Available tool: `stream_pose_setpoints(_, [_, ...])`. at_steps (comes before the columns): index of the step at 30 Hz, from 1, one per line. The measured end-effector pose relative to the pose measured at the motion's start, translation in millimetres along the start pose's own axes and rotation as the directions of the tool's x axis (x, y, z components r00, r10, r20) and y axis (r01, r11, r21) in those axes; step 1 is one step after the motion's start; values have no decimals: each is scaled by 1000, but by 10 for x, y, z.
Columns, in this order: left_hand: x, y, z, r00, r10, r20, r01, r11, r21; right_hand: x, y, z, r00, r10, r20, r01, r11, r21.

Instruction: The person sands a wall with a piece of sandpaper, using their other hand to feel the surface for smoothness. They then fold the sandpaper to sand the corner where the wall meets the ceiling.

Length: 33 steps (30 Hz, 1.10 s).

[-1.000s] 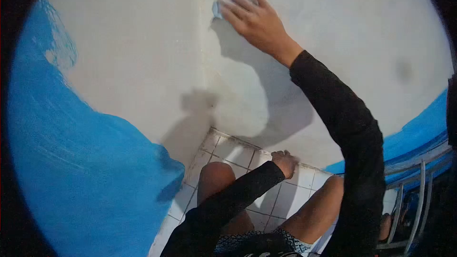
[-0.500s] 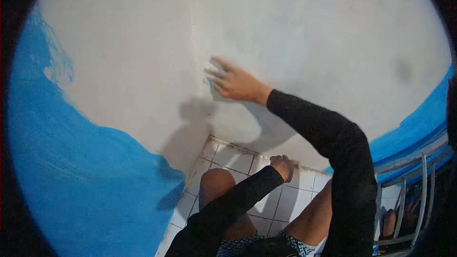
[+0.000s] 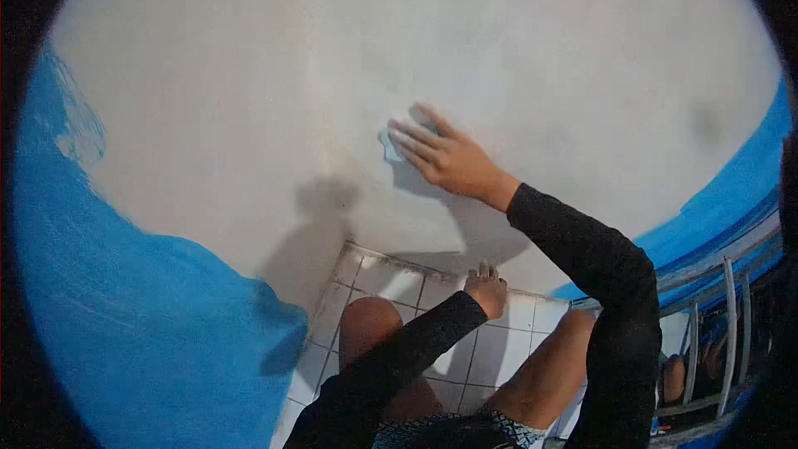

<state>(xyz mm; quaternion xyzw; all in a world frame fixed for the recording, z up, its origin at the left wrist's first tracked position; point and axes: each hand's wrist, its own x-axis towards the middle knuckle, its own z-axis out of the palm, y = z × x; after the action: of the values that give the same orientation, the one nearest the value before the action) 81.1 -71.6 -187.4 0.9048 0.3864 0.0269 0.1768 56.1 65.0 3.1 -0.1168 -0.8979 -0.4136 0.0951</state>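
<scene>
My right hand point(image 3: 445, 154) is raised against the off-white wall point(image 3: 540, 50), just right of the corner. Under its outstretched fingers, a small pale blue-white piece point(image 3: 387, 148) is pressed to the wall; its edge shows left of the fingertips, and the rest is hidden by the hand. Lower down, my left hand point(image 3: 486, 289) hangs between my knees, in front of the wall's foot and over the tiles. Its fingers are curled, and the palm is hidden.
Blue paint point(image 3: 150, 324) covers the lower left wall with a ragged upper edge, and another blue band point(image 3: 723, 183) runs along the right. White floor tiles point(image 3: 449, 357) lie below. A metal frame with bars point(image 3: 731, 324) stands at lower right, close to my right elbow.
My right hand has slid to the right along the wall, away from the corner, with the pale piece showing more. My left hand has shifted slightly left. The view has turned a little right.
</scene>
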Motion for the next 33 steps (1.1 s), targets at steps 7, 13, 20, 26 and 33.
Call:
stream_pose_setpoints(7, [-68, -97, -173, 991, 21, 133, -6, 994, -108, 174, 374, -116, 943, 167, -286, -157, 986, 57])
stream_pose_setpoints(13, [-55, -507, -509, 976, -80, 201, 137, 948, -287, -121, -8, 337, 964, 110, -243, -85, 990, 109])
stream_pose_setpoints(20, [-615, -1269, -1177, 467, -540, -700, 171, 832, -528, 64, 149, 49, 936, 193, -293, -186, 981, 54])
stream_pose_setpoints(26, [-697, -1566, -1400, 142, -238, -961, 82, 970, -228, -111, -89, 323, 958, 141, -251, -97, 979, 180])
stream_pose_setpoints(33, [-427, -1474, -1479, 50, 5, -999, 198, 980, 15, -168, 28, 236, 939, 172, -299, -100, 966, 239])
